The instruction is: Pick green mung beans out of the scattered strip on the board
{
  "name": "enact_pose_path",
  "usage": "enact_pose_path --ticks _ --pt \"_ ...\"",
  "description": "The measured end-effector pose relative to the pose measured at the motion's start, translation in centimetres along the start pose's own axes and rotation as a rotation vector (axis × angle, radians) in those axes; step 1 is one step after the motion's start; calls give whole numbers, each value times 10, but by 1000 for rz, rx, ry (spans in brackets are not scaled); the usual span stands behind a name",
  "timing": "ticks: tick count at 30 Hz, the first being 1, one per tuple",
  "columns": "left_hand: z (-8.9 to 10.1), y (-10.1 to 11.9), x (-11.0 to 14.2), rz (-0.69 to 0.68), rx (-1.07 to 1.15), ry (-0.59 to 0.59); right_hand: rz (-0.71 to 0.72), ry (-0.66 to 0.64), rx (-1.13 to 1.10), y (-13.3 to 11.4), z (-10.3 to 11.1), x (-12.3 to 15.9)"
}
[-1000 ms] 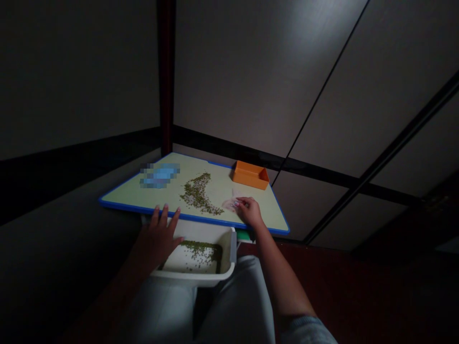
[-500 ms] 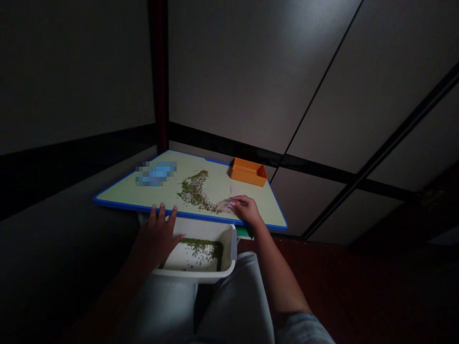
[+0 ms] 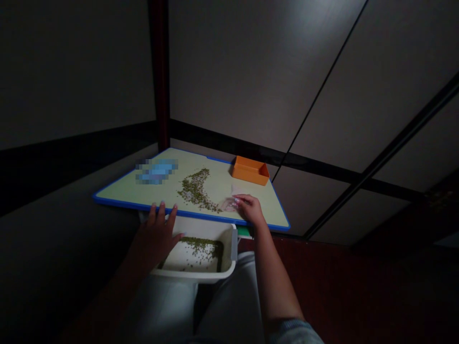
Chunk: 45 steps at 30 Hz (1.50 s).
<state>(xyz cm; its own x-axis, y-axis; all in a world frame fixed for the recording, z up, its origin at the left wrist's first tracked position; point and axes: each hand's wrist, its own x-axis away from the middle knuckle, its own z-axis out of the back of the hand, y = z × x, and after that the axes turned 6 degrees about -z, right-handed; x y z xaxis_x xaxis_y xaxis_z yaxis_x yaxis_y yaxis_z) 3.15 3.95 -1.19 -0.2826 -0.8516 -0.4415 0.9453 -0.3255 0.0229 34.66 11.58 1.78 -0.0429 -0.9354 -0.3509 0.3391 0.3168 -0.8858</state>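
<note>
Little has changed: the green bits (image 3: pixel 194 190) lie mid-board (image 3: pixel 150 193) as before, so the work shows no clear advance; the right hand (image 3: pixel 251 210) keeps its fingers narrow at the clear film (image 3: pixel 227 204), grip untellable, the left hand (image 3: pixel 158 235) spread wide

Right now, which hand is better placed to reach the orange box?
Likely the right hand: it's over the board, nearer the box; the left hand is farther off, at the board's near edge by the tub.
</note>
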Motion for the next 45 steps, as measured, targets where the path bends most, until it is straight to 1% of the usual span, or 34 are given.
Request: enact_pose_path --ticks 11,16,26,31,45 --pt "-1 -1 0 -8 -14 -2 -9 8 6 3 -3 -1" --pt "-3 -2 1 -9 -15 6 1 10 23 1 -2 0" --pt "-4 -4 1 -18 -11 10 14 74 99 0 2 0" --pt "-4 -4 1 -15 -18 11 17 63 103 -1 1 2" --pt "-11 -7 2 -37 -49 38 0 40 79 -5 0 2"
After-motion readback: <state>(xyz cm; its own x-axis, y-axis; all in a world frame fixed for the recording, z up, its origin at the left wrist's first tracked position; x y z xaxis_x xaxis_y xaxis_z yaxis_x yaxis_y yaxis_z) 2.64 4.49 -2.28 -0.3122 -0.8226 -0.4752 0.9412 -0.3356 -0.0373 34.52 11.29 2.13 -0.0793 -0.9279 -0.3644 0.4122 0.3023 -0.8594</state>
